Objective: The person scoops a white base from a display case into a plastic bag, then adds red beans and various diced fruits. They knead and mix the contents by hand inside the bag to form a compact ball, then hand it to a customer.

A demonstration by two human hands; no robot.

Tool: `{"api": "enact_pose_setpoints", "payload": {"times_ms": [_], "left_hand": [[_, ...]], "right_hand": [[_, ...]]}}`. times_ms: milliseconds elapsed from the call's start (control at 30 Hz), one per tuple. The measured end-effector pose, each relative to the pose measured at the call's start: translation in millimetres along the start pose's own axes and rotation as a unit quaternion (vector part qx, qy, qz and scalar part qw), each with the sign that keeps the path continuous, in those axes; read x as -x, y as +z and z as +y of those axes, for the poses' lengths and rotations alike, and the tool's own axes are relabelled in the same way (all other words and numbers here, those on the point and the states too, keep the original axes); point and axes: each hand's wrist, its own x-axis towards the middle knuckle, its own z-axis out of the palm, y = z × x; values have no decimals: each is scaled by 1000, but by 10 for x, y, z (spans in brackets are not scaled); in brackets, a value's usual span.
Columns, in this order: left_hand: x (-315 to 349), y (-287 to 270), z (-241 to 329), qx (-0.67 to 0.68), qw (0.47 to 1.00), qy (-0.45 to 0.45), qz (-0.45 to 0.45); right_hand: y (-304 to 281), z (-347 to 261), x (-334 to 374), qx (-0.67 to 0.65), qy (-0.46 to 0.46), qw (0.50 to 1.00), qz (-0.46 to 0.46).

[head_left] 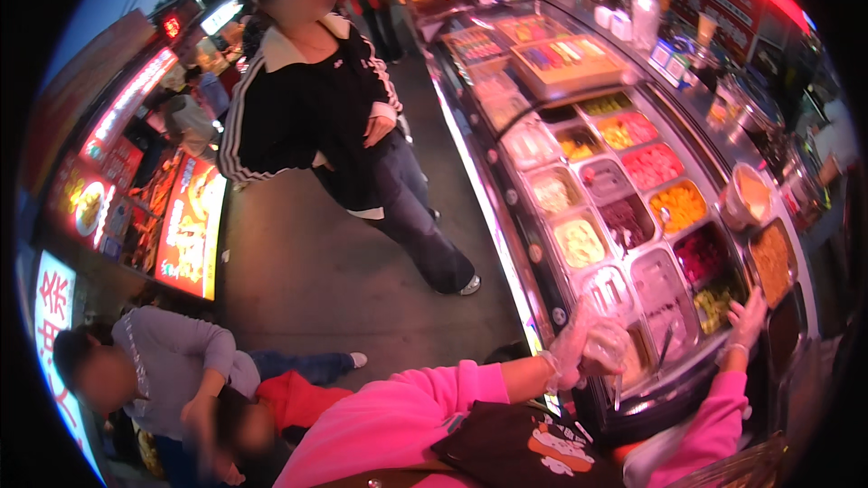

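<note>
My left hand [586, 343], in a clear plastic glove, is curled above the near left corner of the food counter [506, 176]. Whatever its fingers hold, if anything, is hard to make out. Close by it are a metal pan with pale contents [608, 289] and a pan of pinkish food [671, 318] with a utensil handle. My right hand [747, 318], also gloved, has its fingers stretched out at the edge of a pan of chopped green food [714, 305]. A pan of tan crumbly food [771, 262] lies just beyond those fingers.
Rows of food pans include orange pieces [678, 205] and pink cubes [653, 165]. A tub [747, 197] stands on the right rim, and a wooden tray [570, 68] farther back. A person in a black jacket [316, 95] stands across the counter; others are at lower left.
</note>
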Motion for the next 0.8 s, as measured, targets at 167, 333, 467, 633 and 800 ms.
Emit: {"api": "enact_pose_setpoints", "payload": {"times_ms": [167,333,467,633,800], "left_hand": [[-122,-115,-10,-25,999,16,-26],[-166,-48,75,-11,1000,2,-9],[-214,62,150,5,1000,10,16],[-353,150,222,16,999,45,-1],[-485,186,184,-41,996,79,-13]], "right_hand": [[332,-171,802,-44,-39,995,-80],[510,-406,1665,-107,-11,987,-121],[646,-463,2324,-166,17,980,-110],[1044,-548,2947,-309,222,921,-84],[1320,-783,2942,-468,281,810,-214]]}}
